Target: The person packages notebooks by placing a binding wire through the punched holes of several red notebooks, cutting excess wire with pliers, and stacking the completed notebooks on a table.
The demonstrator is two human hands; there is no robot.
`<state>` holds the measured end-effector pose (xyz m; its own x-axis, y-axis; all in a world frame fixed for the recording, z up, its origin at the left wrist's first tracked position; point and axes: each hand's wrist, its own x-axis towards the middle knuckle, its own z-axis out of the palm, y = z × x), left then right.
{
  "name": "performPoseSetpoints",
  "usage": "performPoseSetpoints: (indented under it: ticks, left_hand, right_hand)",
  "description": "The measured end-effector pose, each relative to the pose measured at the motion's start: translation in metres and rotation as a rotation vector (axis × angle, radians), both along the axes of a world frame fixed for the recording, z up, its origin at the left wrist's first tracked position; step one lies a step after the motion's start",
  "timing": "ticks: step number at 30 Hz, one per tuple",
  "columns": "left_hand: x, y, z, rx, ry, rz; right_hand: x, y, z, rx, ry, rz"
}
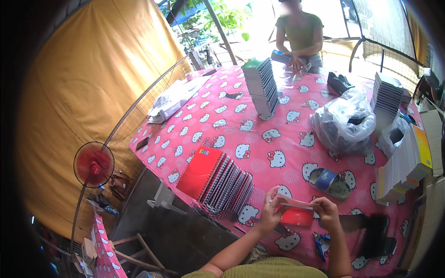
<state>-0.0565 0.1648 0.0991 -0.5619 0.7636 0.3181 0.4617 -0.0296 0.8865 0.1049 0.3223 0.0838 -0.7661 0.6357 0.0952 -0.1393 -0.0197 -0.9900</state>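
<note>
My left hand [270, 216] and my right hand [328, 214] are raised at the table's near edge. Between them they pinch a thin whitish-pink strip [295, 203] by its two ends; I cannot make out what it is. Just under it is a flat red piece [296, 217], maybe a cover, partly hidden by the strip. To the left of my left hand lies a leaning stack of red spiral notebooks [218, 178]. A blue-handled tool [320, 245] rests on the cloth beside my right forearm.
A pink patterned cloth covers the table [245, 150]. A blue slipper [329, 182], black objects [374, 234], a clear plastic bag [345, 123] and yellow-edged books [405, 162] lie rightward. Notebook stacks [260, 88] stand farther off. Across the table, a person [299, 32] handles a blue notebook.
</note>
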Motion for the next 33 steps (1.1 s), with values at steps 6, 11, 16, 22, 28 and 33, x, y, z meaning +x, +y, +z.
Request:
performPoseSetpoints:
  ticks: [6,11,16,22,28,33]
  left_hand:
    - [-0.001,0.009,-0.055,0.31,0.185,0.018]
    - [-0.001,-0.004,-0.053,0.146,0.399,0.025]
    - [0.01,-0.006,-0.054,0.152,0.114,0.085]
    - [0.016,-0.017,-0.051,-0.01,0.192,0.117]
    - [0.036,0.005,0.005,-0.117,0.522,0.102]
    - [0.028,0.004,-0.015,-0.133,0.366,0.031]
  right_hand:
    - [-0.008,-0.026,-0.022,0.01,0.139,0.078]
    - [-0.018,-0.047,-0.026,-0.118,0.106,-0.104]
    - [-0.014,-0.046,-0.043,-0.144,0.044,0.011]
    - [-0.019,-0.051,-0.044,0.044,0.014,-0.056]
    - [-0.014,-0.047,-0.038,0.112,-0.114,-0.103]
    - [0.05,0.007,0.023,0.743,-0.461,-0.406]
